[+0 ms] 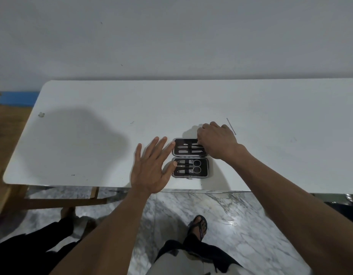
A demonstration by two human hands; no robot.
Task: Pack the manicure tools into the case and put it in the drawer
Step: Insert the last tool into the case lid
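A small black manicure case (206,167) lies open near the front edge of the white table (92,135). Its far half holds several slim metal tools (186,149). Its near half holds clippers and scissors (195,169). My left hand (152,167) rests flat with fingers spread, its fingertips touching the case's left edge. My right hand (217,139) is curled over the far half's right end, fingers bent down; whatever they pinch is hidden. One thin metal tool (231,126) lies loose on the table just right of that hand.
A wall stands right behind the table. Below the front edge are a marble floor (221,219), my legs and a sandalled foot (198,227). A wooden frame (68,200) sits under the table's left end.
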